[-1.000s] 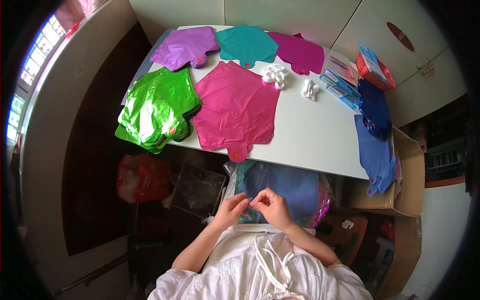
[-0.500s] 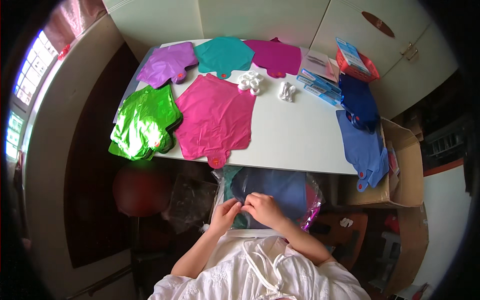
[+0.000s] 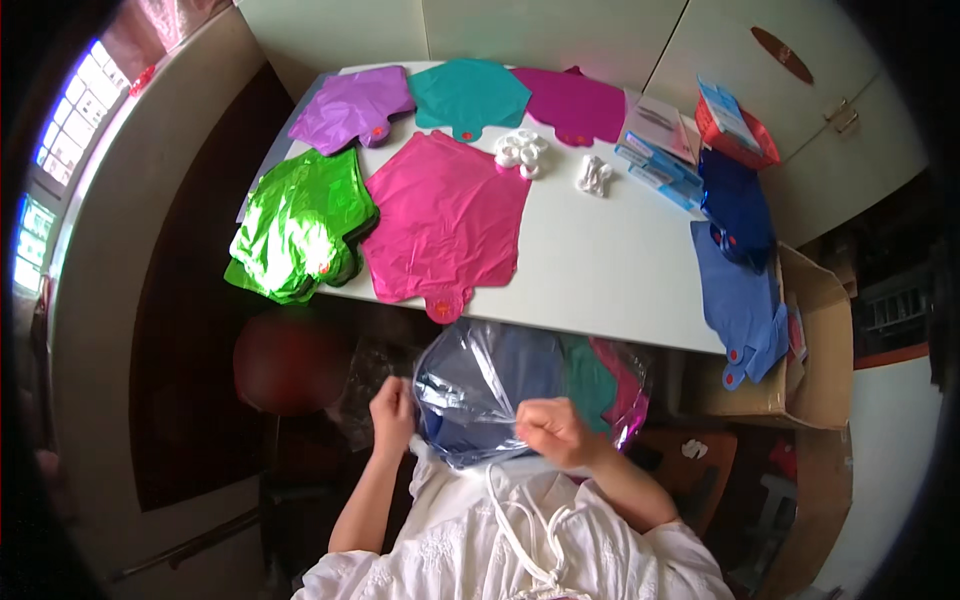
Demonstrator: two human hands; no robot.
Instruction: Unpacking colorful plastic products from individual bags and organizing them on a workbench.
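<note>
A clear plastic bag (image 3: 470, 375) lies in my lap below the table edge, with folded foil balloons in dark blue, green (image 3: 590, 378) and pink showing through it. My right hand (image 3: 556, 432) is closed on the bag's plastic, and creases run toward its fingers. At the bag's left edge my left hand (image 3: 393, 412) is a fist; whatever lies in its fingers is hidden. Ahead on the table is a flat pink foil balloon (image 3: 448, 225), its tab hanging over the front edge. A shiny green foil balloon pile (image 3: 300, 230) sits left of it.
On the white table (image 3: 610, 270) lie purple (image 3: 350, 105), teal (image 3: 468, 95) and magenta (image 3: 570, 103) balloons, white ribbon rolls (image 3: 520, 152) and a white bundle (image 3: 594, 176). Blue boxes (image 3: 660, 170), a red basket (image 3: 745, 140) and blue balloons (image 3: 740, 300) are right, beside a cardboard box (image 3: 825, 350).
My hands, together before, have moved apart, left hand leftward and right hand rightward. The bag's plastic has shifted and creased between them. The view has tilted slightly.
</note>
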